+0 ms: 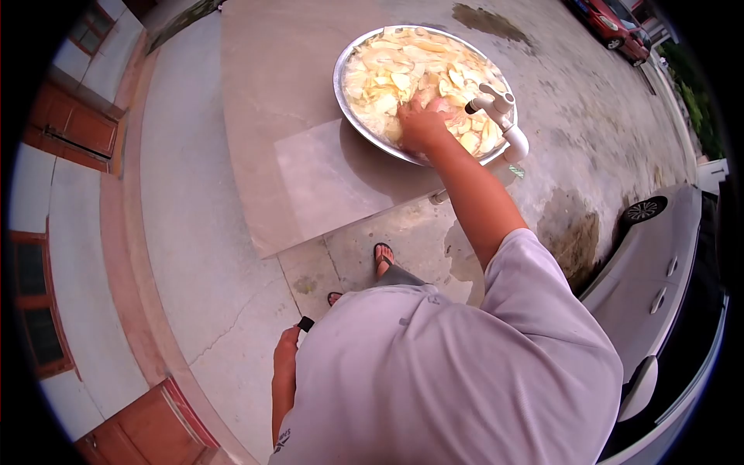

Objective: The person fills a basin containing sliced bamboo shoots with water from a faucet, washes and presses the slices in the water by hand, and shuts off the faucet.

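Note:
A large round metal basin (342, 106) is filled with pale yellow slices (399, 80), which look like potato slices in water. My right hand (422, 126) reaches down into them near the middle of the basin. Its fingers look spread among the slices, with the tips partly hidden. Hanging low beside my body, my left hand (286, 346) has its fingers closed round a small black object (306, 324) whose kind I cannot make out. A white plastic tap (500, 105) stands at the basin's right rim, its spout over the slices.
The basin rests on a smooth grey-brown table (287, 108) with a front edge near my feet. A silver car (643, 279) is parked at the right, and a red car (612, 27) stands farther off. A building with red-brown doors (74, 128) lines the left.

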`<control>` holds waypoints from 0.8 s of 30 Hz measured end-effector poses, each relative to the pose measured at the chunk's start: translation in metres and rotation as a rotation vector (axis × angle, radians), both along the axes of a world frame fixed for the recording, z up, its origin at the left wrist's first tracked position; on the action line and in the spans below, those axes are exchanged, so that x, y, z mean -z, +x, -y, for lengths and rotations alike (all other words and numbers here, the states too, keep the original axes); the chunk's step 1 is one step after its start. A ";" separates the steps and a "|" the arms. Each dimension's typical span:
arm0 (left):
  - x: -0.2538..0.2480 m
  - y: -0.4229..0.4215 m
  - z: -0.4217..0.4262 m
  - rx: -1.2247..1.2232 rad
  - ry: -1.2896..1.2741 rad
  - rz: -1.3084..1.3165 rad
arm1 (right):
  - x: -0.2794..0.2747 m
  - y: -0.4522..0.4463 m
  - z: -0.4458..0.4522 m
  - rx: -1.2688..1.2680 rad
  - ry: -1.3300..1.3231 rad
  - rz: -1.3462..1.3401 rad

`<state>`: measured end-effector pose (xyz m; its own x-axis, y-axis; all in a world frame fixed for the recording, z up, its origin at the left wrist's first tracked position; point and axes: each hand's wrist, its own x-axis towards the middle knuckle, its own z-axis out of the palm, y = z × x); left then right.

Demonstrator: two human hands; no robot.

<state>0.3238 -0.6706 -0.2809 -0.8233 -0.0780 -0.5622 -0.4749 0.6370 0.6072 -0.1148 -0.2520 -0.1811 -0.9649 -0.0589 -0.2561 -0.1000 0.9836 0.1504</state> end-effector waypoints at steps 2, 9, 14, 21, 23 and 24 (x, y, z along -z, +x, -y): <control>0.016 -0.002 0.006 0.070 -0.017 -0.002 | 0.003 -0.006 0.004 0.005 0.046 -0.022; -0.010 -0.008 -0.005 -0.101 0.078 0.046 | 0.012 -0.046 -0.007 0.003 -0.169 -0.221; 0.007 0.008 0.001 -0.664 0.388 0.267 | -0.010 -0.080 -0.028 0.382 -0.667 -0.261; 0.004 0.013 -0.005 -0.609 0.422 0.282 | -0.014 -0.073 -0.031 0.790 -1.762 -0.209; 0.001 0.009 -0.004 -0.483 0.329 0.257 | -0.015 -0.066 -0.027 0.806 -1.705 -0.287; -0.013 0.000 -0.008 -0.380 0.235 0.238 | -0.020 -0.060 -0.027 0.777 -1.465 -0.187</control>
<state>0.3242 -0.6623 -0.2679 -0.6079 -0.1964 -0.7694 -0.7896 0.2513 0.5597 -0.1748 -0.2246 -0.1609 -0.8864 0.3472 -0.3062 0.3588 0.0975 -0.9283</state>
